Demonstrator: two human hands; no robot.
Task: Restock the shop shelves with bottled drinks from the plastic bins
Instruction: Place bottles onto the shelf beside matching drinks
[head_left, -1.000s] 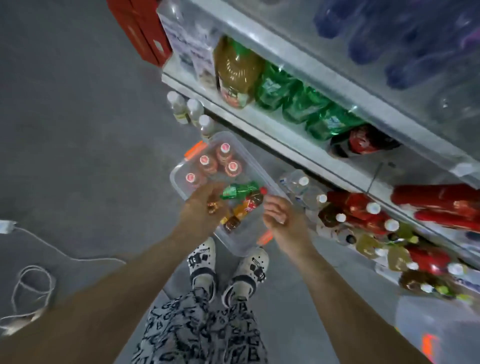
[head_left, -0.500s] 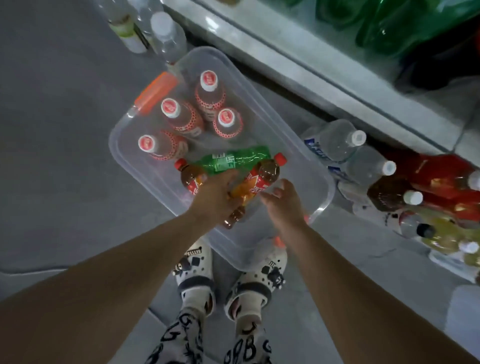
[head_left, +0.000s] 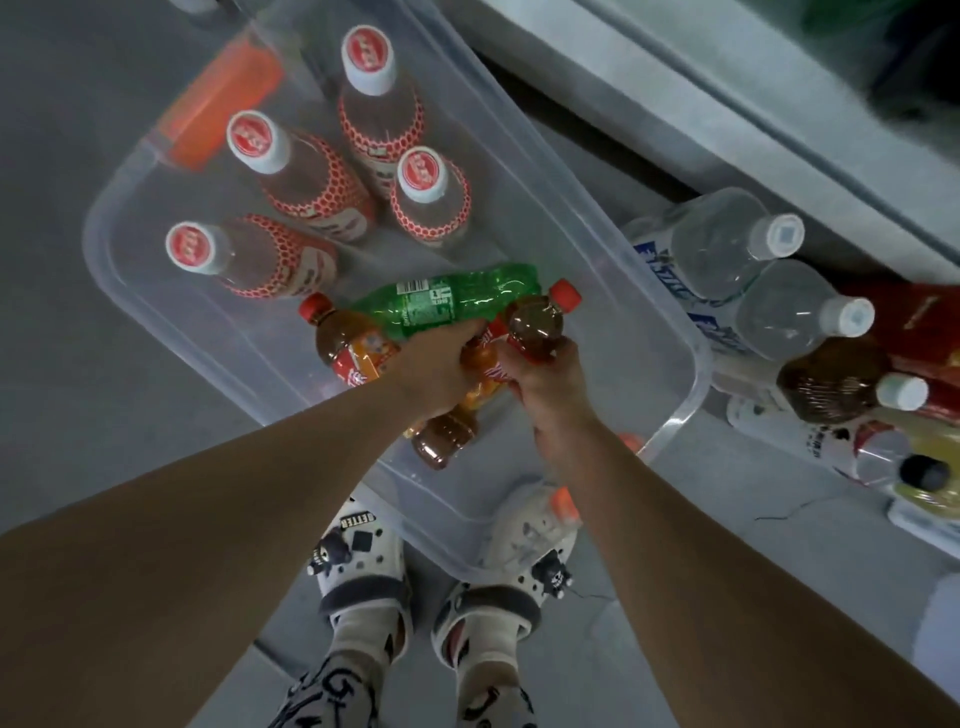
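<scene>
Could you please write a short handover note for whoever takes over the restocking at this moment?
Left hand: over a lying tea bottle, beside the green bottle; grip unclear.
Right hand: grips a red-capped tea bottle.
Clear bin: four white-capped bottles standing, another tea bottle lying.
Done: no bottle out of the bin yet.
Left: shelve all these bottles.

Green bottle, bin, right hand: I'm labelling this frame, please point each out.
Green bottle (head_left: 426, 306): head view, on its label.
Bin (head_left: 613, 364): head view, bare floor near its right corner.
Right hand (head_left: 545, 387): head view, back of the hand.
</scene>
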